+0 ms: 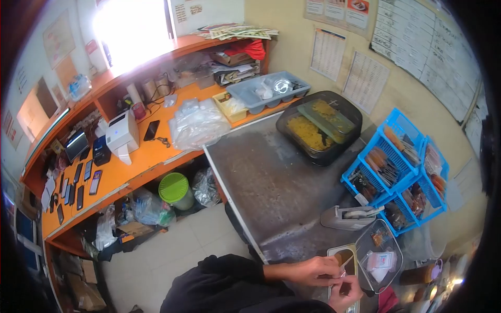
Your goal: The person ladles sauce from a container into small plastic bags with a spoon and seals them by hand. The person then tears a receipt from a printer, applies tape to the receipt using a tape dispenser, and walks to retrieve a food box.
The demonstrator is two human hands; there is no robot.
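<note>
Hands [315, 270] pinched closed on small pale item [343, 274], tray [357, 265] beneath, bare worktop [253, 175] beyond, worktop edge [233, 201] at left

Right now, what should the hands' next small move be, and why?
Perhaps a small twist of the pale item: left hand and right hand both pinch it over the tray, so one could turn while the other steadies. It is too small to identify.

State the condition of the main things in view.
Left hand, fingers pinched together
Right hand, fingers pinched together
Small packet, held; sealed or open unclear
Printer, paper sticking out
Tape dispenser, loaded
Blue baskets, stacked, filled
Mesh basket, open, packets inside
Black container, yellow food inside
</note>
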